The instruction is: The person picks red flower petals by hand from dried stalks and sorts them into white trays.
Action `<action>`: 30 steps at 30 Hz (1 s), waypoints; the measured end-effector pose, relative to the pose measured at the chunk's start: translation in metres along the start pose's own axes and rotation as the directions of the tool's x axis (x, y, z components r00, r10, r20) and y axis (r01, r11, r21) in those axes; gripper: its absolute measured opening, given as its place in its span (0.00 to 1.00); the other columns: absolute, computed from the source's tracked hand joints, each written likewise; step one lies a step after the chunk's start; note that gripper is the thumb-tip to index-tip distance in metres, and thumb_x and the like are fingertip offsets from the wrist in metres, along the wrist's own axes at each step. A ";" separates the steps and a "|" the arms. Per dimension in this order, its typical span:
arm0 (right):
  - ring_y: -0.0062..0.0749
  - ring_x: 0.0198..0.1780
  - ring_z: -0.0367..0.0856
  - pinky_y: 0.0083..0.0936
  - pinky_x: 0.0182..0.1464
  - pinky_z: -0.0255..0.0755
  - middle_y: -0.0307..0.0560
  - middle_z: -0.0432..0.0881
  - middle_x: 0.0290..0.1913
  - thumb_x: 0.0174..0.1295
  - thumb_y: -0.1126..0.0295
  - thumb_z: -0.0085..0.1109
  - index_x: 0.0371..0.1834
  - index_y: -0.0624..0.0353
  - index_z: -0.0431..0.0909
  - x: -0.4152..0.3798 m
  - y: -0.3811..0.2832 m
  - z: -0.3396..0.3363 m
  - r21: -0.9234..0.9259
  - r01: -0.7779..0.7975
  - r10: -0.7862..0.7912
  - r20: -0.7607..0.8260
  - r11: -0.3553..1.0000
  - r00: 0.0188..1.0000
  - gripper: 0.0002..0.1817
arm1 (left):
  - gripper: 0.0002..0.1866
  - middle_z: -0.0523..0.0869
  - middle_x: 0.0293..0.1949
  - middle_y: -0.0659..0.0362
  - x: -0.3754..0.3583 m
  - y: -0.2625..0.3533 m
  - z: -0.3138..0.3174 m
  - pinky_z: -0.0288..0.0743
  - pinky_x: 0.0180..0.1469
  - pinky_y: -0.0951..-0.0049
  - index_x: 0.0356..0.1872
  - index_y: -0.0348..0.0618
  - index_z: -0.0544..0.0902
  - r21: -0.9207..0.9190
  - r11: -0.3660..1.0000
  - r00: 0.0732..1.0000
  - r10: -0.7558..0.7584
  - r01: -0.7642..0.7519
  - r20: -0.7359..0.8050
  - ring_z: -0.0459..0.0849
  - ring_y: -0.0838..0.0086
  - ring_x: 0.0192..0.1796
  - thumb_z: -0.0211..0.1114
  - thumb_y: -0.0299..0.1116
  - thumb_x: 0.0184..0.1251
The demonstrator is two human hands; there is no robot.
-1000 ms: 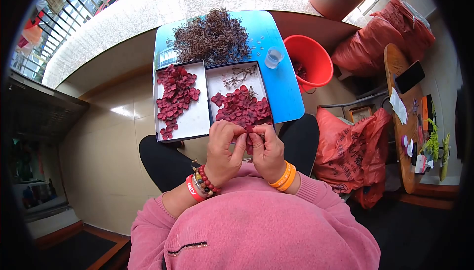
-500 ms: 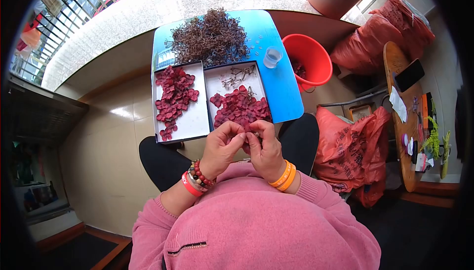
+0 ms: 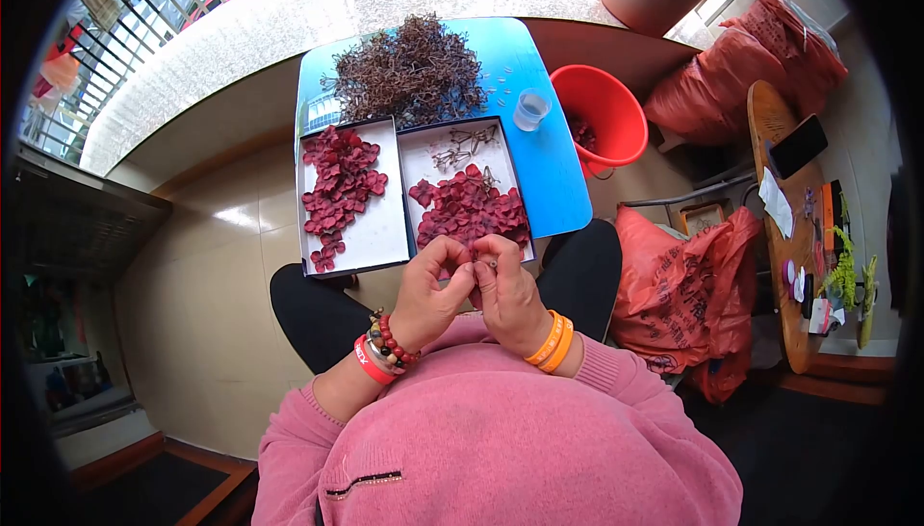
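My left hand (image 3: 431,285) and my right hand (image 3: 507,293) meet fingertip to fingertip at the near edge of the right-hand box (image 3: 502,151). Both pinch a dark red flower petal piece (image 3: 473,249), mostly hidden by the fingers. Just beyond them in that box lies a heap of dark red artificial flower petals (image 3: 472,206), with a few brown stems (image 3: 464,149) above it. The left-hand box (image 3: 371,232) holds a long cluster of similar petals (image 3: 339,179). Behind the boxes sits a large tangle of brown stems (image 3: 409,74).
A blue table (image 3: 553,189) carries the boxes and a clear plastic cup (image 3: 530,110). To its right stands a red bucket (image 3: 616,131). Red plastic bags (image 3: 679,285) and a wooden table (image 3: 784,333) with a phone (image 3: 798,147) are farther right.
Both hands stay pinched together in nearly the same place. The right hand has shifted slightly left, and its fingers have turned a little.
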State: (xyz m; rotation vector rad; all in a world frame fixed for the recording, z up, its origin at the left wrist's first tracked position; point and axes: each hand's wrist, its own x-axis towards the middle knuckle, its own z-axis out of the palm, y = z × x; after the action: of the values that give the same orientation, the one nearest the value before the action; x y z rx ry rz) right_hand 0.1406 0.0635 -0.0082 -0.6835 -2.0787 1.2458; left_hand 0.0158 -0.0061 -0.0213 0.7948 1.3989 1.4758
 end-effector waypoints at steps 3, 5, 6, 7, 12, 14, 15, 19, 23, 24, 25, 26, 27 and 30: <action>0.28 0.28 0.78 0.24 0.29 0.71 0.46 0.76 0.31 0.70 0.74 0.48 0.52 0.62 0.64 0.000 0.000 0.000 0.233 -0.189 0.186 0.032 0.954 0.982 0.11 | 0.04 0.76 0.29 0.61 0.000 0.005 0.000 0.70 0.36 0.80 0.32 0.37 0.75 0.157 0.986 0.998 0.065 -0.063 -0.006 0.75 0.81 0.31 0.61 0.25 0.61; 0.22 0.28 0.76 0.21 0.30 0.71 0.42 0.76 0.29 0.70 0.73 0.49 0.49 0.62 0.67 0.002 0.004 0.000 0.343 -0.265 0.258 0.067 0.901 0.964 0.08 | 0.05 0.75 0.28 0.60 0.000 0.005 -0.002 0.70 0.33 0.77 0.33 0.38 0.74 0.376 0.895 0.967 0.256 -0.240 0.006 0.75 0.77 0.30 0.62 0.22 0.58; 0.19 0.29 0.75 0.20 0.30 0.71 0.41 0.76 0.29 0.70 0.73 0.50 0.47 0.62 0.68 0.003 0.007 -0.002 0.361 -0.284 0.267 0.096 0.889 0.959 0.07 | 0.06 0.75 0.27 0.60 0.001 0.006 -0.004 0.71 0.32 0.75 0.34 0.38 0.74 0.476 0.820 0.937 0.347 -0.319 0.031 0.76 0.75 0.29 0.62 0.21 0.57; 0.16 0.29 0.73 0.18 0.31 0.71 0.39 0.75 0.29 0.69 0.73 0.51 0.45 0.63 0.70 0.004 0.008 -0.003 0.378 -0.303 0.276 0.124 0.875 0.953 0.06 | 0.07 0.75 0.27 0.58 0.003 0.008 -0.005 0.71 0.33 0.73 0.33 0.38 0.74 0.584 0.703 0.890 0.448 -0.406 0.080 0.75 0.71 0.29 0.62 0.20 0.54; 0.10 0.32 0.71 0.12 0.32 0.70 0.34 0.74 0.33 0.70 0.74 0.50 0.42 0.61 0.72 0.000 0.011 -0.002 0.479 -0.369 0.300 0.216 0.796 0.929 0.04 | 0.11 0.73 0.28 0.52 0.004 0.024 -0.004 0.71 0.38 0.62 0.30 0.38 0.73 0.767 0.287 0.721 0.622 -0.574 0.307 0.73 0.54 0.32 0.62 0.17 0.43; 0.09 0.33 0.70 0.12 0.32 0.69 0.33 0.74 0.33 0.71 0.74 0.48 0.42 0.61 0.72 -0.001 0.011 0.002 0.513 -0.369 0.301 0.213 0.775 0.929 0.03 | 0.10 0.74 0.28 0.53 0.004 0.027 -0.002 0.72 0.36 0.65 0.30 0.37 0.74 0.779 0.278 0.715 0.636 -0.562 0.289 0.75 0.58 0.30 0.63 0.17 0.46; 0.10 0.32 0.70 0.14 0.32 0.70 0.33 0.74 0.32 0.70 0.74 0.48 0.41 0.61 0.71 0.000 0.010 0.004 0.520 -0.355 0.302 0.187 0.777 0.935 0.03 | 0.09 0.74 0.28 0.53 0.005 0.027 -0.001 0.72 0.35 0.67 0.31 0.37 0.74 0.784 0.273 0.711 0.644 -0.557 0.281 0.75 0.60 0.29 0.63 0.17 0.47; 0.10 0.33 0.69 0.14 0.32 0.70 0.33 0.73 0.32 0.70 0.74 0.46 0.39 0.60 0.70 0.000 0.009 0.010 0.583 -0.376 0.331 0.188 0.720 0.925 0.03 | 0.07 0.75 0.29 0.54 -0.004 0.016 0.003 0.72 0.30 0.73 0.32 0.36 0.75 0.658 0.614 0.838 0.544 -0.435 0.045 0.77 0.68 0.26 0.62 0.18 0.53; 0.10 0.33 0.69 0.13 0.32 0.69 0.32 0.72 0.32 0.71 0.72 0.45 0.38 0.59 0.70 -0.003 0.013 0.016 0.627 -0.409 0.351 0.221 0.663 0.910 0.05 | 0.07 0.75 0.29 0.54 -0.006 0.006 0.004 0.71 0.29 0.73 0.34 0.35 0.75 0.607 0.689 0.863 0.506 -0.395 -0.012 0.77 0.68 0.25 0.62 0.18 0.55; 0.11 0.33 0.69 0.13 0.32 0.69 0.32 0.72 0.32 0.71 0.72 0.45 0.38 0.58 0.70 -0.003 0.016 0.017 0.656 -0.450 0.378 0.261 0.606 0.888 0.05 | 0.07 0.75 0.29 0.54 -0.006 0.003 0.003 0.71 0.28 0.73 0.34 0.35 0.75 0.622 0.679 0.869 0.496 -0.390 0.004 0.77 0.67 0.25 0.62 0.18 0.55; 0.11 0.32 0.69 0.13 0.32 0.69 0.32 0.71 0.31 0.72 0.71 0.44 0.37 0.58 0.70 -0.003 0.017 0.017 0.680 -0.489 0.399 0.302 0.546 0.866 0.06 | 0.08 0.75 0.30 0.53 -0.006 0.003 0.001 0.72 0.29 0.71 0.35 0.35 0.74 0.680 0.607 0.860 0.506 -0.411 0.068 0.77 0.65 0.26 0.62 0.18 0.55; 0.11 0.32 0.68 0.13 0.31 0.68 0.32 0.71 0.31 0.72 0.70 0.44 0.37 0.58 0.69 -0.002 0.017 0.013 0.678 -0.508 0.413 0.317 0.531 0.854 0.06 | 0.09 0.75 0.30 0.52 -0.006 0.005 -0.003 0.72 0.30 0.70 0.36 0.35 0.74 0.732 0.528 0.850 0.511 -0.430 0.130 0.77 0.63 0.27 0.62 0.18 0.55; 0.11 0.31 0.68 0.13 0.31 0.67 0.32 0.70 0.31 0.73 0.69 0.44 0.37 0.57 0.69 0.002 0.011 0.007 0.677 -0.528 0.424 0.335 0.513 0.841 0.07 | 0.09 0.74 0.31 0.51 -0.006 0.006 -0.006 0.73 0.31 0.68 0.36 0.35 0.73 0.778 0.443 0.840 0.508 -0.446 0.192 0.77 0.62 0.29 0.61 0.18 0.55; 0.11 0.30 0.66 0.13 0.30 0.66 0.32 0.70 0.31 0.73 0.67 0.44 0.36 0.57 0.68 0.005 0.006 0.010 0.699 -0.585 0.473 0.385 0.410 0.792 0.08 | 0.10 0.74 0.32 0.48 -0.005 0.013 -0.007 0.73 0.35 0.64 0.38 0.35 0.72 0.812 0.268 0.787 0.522 -0.518 0.329 0.76 0.56 0.33 0.61 0.18 0.54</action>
State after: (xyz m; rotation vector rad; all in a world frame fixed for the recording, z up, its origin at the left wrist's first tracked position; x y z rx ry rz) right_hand 0.1307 0.0633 -0.0159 -0.8498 -1.1008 2.4251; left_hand 0.0087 -0.0126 -0.0084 2.1174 2.0458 1.0630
